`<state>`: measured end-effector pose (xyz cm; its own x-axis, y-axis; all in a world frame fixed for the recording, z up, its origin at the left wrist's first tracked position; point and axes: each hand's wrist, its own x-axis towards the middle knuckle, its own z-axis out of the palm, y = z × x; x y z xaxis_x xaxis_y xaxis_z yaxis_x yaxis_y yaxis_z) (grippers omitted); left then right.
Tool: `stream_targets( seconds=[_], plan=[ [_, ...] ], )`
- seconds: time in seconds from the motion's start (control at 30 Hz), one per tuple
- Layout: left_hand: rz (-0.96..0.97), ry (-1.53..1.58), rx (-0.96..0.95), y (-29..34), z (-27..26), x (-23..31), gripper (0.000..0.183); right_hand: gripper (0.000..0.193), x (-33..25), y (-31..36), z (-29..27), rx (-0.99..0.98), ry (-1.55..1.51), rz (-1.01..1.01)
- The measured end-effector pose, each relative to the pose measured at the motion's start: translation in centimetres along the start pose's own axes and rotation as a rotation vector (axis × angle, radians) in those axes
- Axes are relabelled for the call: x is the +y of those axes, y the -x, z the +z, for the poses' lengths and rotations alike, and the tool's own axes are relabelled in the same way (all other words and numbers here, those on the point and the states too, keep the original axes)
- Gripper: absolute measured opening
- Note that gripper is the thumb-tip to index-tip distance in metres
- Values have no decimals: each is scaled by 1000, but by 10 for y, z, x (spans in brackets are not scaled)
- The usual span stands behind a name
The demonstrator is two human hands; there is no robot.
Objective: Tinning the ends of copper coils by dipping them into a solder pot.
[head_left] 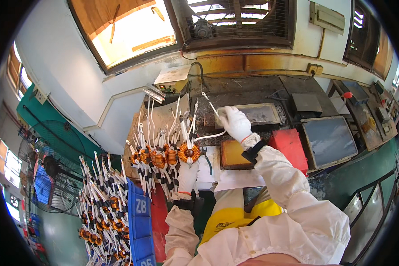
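A copper-wound toroidal coil [189, 152] with white-sleeved leads stands at the front of the bench. My left hand [188, 176], in a white glove, closes on it from below; the coil partly hides the fingers. In its white glove, my right hand [236, 124] pinches a white lead [212, 106] that appears to run back to this coil. The lead's ring-terminal end points up and to the left, beside a shallow rectangular metal pan [252, 114]. More coils [158, 158] with upright leads crowd together left of my left hand. Pliers [206, 160] lie just right of the held coil.
A dish of amber material [235, 153] and a red box [289, 148] sit right of my hands. White paper [239, 179] covers the bench's front edge. Farther right is a large grey-surfaced tray [330, 142]. A blue crate [139, 221] and piled coils [104, 217] stand at lower left.
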<state>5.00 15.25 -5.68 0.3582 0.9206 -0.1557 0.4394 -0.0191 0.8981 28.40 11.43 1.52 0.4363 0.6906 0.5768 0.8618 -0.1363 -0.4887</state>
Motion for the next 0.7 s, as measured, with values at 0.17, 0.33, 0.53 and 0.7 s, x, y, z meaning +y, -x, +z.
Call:
stream_targets(
  seconds=[0.17,0.33,0.53,0.7],
  plan=[
    [56,18,4,2,0,-5,34,56,26,11,2,-408,-116,258],
    [7,-62,22,8,3,3,37,51,30,12,6,-374,-162,325],
    [179,195,11,-4,13,-12,38,43,37,7,19,-321,-147,387],
    [-8,-25,-60,-17,20,0,42,44,71,-10,44,-214,-78,368]
  ],
)
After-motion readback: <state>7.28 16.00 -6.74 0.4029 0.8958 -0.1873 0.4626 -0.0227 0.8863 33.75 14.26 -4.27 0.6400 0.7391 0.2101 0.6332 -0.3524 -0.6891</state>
